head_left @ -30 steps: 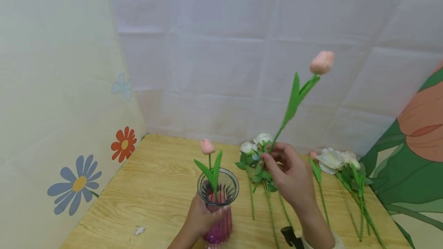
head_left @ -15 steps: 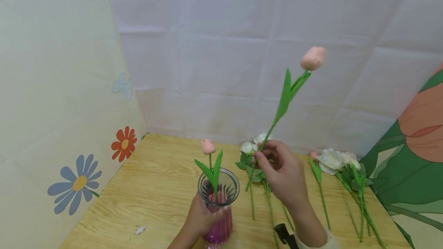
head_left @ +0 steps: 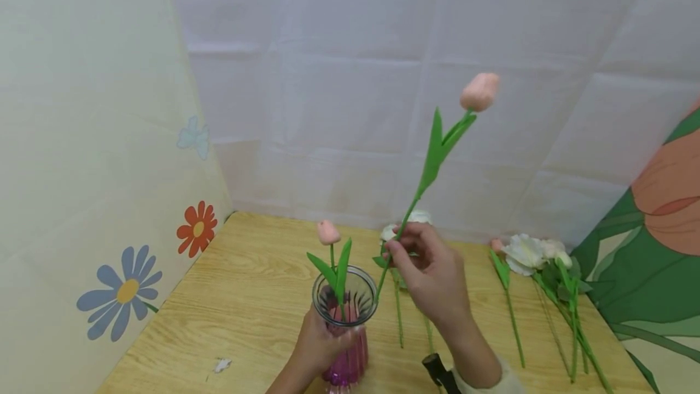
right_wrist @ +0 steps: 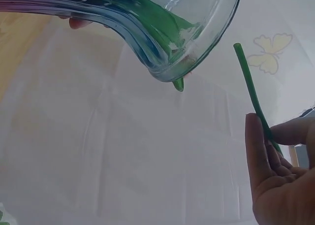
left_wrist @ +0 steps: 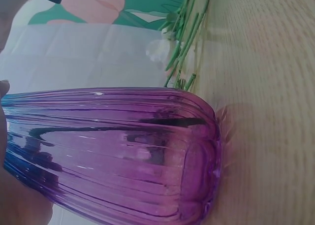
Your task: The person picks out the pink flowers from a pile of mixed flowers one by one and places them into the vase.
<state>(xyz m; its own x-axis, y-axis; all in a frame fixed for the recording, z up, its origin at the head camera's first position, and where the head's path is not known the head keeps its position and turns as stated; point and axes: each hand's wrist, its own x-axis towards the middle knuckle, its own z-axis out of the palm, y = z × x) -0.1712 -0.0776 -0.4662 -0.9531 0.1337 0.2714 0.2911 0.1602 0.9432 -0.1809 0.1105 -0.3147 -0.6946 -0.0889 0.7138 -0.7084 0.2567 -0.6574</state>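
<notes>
My left hand (head_left: 321, 345) grips a ribbed glass vase (head_left: 350, 357), purple low down and bluish clear at the flared rim. It stands on the table, as the left wrist view shows. One pink tulip (head_left: 329, 233) with green leaves is inside it. With thumb and fingers my right hand (head_left: 432, 278) pinches the green stem of a second pink tulip (head_left: 479, 92), which leans up to the right. In the right wrist view the cut end of that stem (right_wrist: 238, 47) is just apart from the vase rim (right_wrist: 165, 77).
White roses (head_left: 389, 233) lie partly hidden behind my right hand. Farther right on the wooden table (head_left: 246, 278) are a tulip (head_left: 500, 266) and several white flowers (head_left: 525, 254). A small white scrap (head_left: 221, 365) is at front left. A white sheet (head_left: 328, 108) hangs behind.
My right hand has moved left with the tulip, bringing the stem's lower end beside the vase rim. The left hand and the vase have stayed in place.
</notes>
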